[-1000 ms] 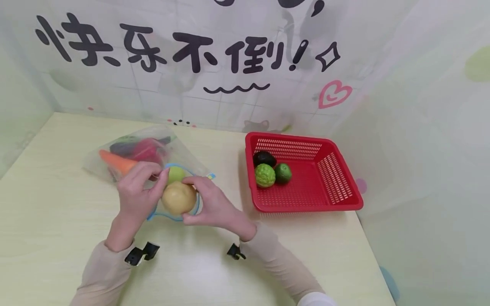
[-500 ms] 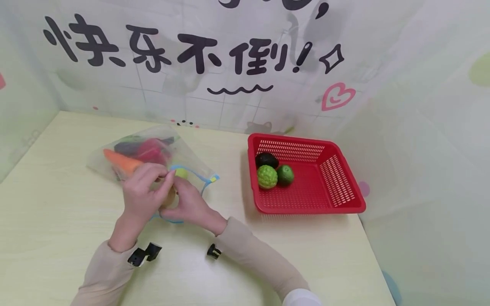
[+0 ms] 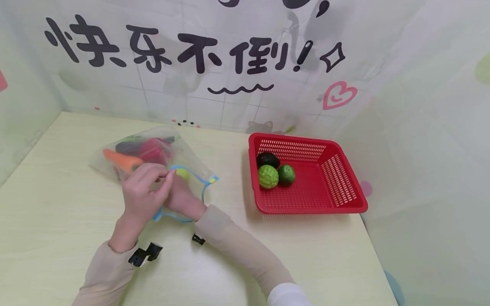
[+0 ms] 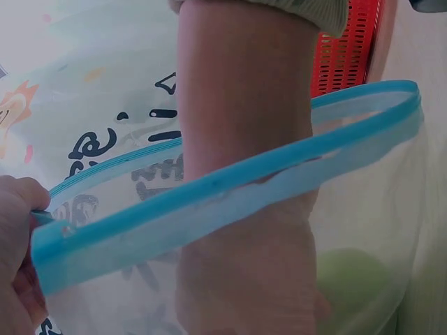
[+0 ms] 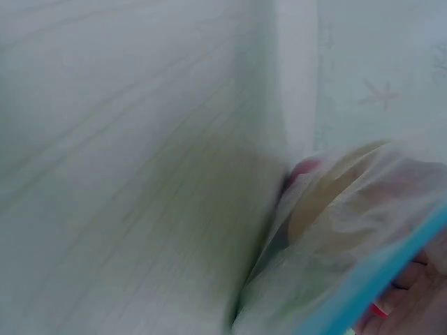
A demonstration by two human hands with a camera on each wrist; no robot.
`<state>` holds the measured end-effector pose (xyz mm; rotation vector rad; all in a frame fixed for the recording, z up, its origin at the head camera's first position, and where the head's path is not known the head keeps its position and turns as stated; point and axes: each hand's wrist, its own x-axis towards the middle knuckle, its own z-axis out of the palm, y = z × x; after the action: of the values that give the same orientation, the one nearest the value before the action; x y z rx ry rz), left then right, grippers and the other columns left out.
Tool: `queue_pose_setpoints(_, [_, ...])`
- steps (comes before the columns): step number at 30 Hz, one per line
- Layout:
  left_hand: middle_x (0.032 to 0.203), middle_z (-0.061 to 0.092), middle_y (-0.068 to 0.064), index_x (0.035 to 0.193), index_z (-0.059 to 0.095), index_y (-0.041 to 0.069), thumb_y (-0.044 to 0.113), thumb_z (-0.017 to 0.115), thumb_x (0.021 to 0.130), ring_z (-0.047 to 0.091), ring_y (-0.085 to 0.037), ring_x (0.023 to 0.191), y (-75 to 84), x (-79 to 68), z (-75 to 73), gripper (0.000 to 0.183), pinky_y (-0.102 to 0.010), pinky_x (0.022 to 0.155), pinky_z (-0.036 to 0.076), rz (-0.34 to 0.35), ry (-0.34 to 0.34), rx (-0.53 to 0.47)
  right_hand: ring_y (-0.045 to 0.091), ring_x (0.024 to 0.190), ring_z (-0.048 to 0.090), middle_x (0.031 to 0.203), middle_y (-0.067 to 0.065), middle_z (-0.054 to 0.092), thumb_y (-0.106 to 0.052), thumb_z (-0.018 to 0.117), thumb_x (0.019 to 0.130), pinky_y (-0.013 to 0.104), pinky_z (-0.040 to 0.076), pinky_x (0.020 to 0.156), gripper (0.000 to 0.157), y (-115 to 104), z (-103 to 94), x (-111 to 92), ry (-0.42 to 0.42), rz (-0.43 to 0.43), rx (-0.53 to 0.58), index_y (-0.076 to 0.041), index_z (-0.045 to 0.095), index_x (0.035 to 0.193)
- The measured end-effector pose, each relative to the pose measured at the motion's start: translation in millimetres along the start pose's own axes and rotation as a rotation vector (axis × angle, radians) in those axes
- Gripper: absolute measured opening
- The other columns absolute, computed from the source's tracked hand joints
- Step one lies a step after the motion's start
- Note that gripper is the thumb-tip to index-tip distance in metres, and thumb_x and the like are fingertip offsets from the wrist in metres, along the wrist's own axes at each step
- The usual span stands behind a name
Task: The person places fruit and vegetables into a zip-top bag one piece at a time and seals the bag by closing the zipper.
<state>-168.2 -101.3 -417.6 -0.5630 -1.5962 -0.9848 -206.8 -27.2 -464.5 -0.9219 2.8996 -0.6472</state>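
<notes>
Left fingers (image 4: 29, 191) pinching bag (image 4: 209, 188), right hand (image 3: 179, 193) deeper inside

The head view looks forward and down from above the arms; it stands farthest away and takes in the worktop (image 3: 180, 276), the wall (image 3: 191, 100), the basket (image 3: 310, 210) and, at the bag (image 3: 185, 153), the left hand (image 3: 142, 191) and the right hand (image 3: 180, 193). The left wrist view is very near the bag's blue edge (image 4: 209, 185) and faces across it, past the right forearm (image 4: 244, 91). The right wrist view, blurred, has the bag close in its lower right. All three views share the bag; head and left wrist share also the basket.
</notes>
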Motion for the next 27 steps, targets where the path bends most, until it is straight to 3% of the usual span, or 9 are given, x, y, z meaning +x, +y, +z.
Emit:
queue_pose_setpoints(5, [0.059,0.057,-0.014,0.062,0.058,-0.004,0.025,0.06,0.09,0.048,-0.027,0.05,-0.6,-0.8,2.0,0.04,-0.031,0.052,0.038,0.006,0.006,-0.006,0.005,0.067,0.047,0.074,-0.001,0.052,-0.001,0.052,0.089,0.007,0.034,0.059,0.007,0,2.5,1,-0.008,0.08,0.069,-0.005,0.057,0.087])
queue_pose_setpoints(10, [0.059,0.057,-0.014,0.062,0.058,-0.004,0.026,0.059,0.09,0.049,-0.028,0.05,-2.7,-2.9,1.9,0.041,-0.03,0.053,0.039,-0.002,0.003,-0.006,0.004,0.079,0.051,0.091,0.0,0.059,-0.003,0.056,0.087,0.004,0.036,0.067,0.019,3,-10.0,-11,-0.035,-0.023,0.06,-0.004,0.057,0.106])
queue_pose_setpoints(15, [0.059,0.057,-0.015,0.063,0.058,-0.004,0.027,0.059,0.091,0.049,-0.028,0.05,-4.0,-3.3,2.4,0.042,-0.028,0.053,0.039,-0.001,-0.002,0.005,0.005,0.093,0.056,0.113,0.001,0.063,-0.018,0.066,0.087,0.008,0.041,0.078,0.037,9,-47.0,-50,-0.07,-0.166,0.073,-0.008,0.056,0.121])
queue_pose_setpoints(20, [0.059,0.056,-0.015,0.062,0.057,-0.004,0.026,0.059,0.091,0.047,-0.027,0.049,-3.2,-2.2,4.0,0.042,-0.028,0.053,0.038,0.007,0.001,0.001,0.006,0.087,0.062,0.101,0.004,0.068,-0.016,0.068,0.086,0.009,0.045,0.078,0.025,24,-86.8,-95,-0.102,-0.201,0.244,-0.004,0.063,0.107])
queue_pose_setpoints(23, [0.059,0.056,-0.015,0.061,0.057,-0.004,0.026,0.059,0.091,0.047,-0.028,0.049,-2.3,-1.4,5.1,0.042,-0.028,0.053,0.038,0.005,0.01,-0.012,0.009,0.08,0.064,0.092,0.007,0.068,-0.009,0.069,0.084,0.014,0.05,0.073,0.018,40,-105.9,-118,0.015,-0.177,0.356,-0.001,0.064,0.1])
queue_pose_setpoints(27, [0.058,0.056,-0.015,0.061,0.057,-0.004,0.028,0.059,0.091,0.046,-0.028,0.049,-1.1,-1.3,7.0,0.043,-0.028,0.053,0.038,0.0,0.019,-0.016,0.014,0.076,0.064,0.088,0.009,0.068,-0.003,0.07,0.081,0.022,0.054,0.066,0.017,77,-124.1,-138,0.336,-0.078,0.377,0.001,0.065,0.097])
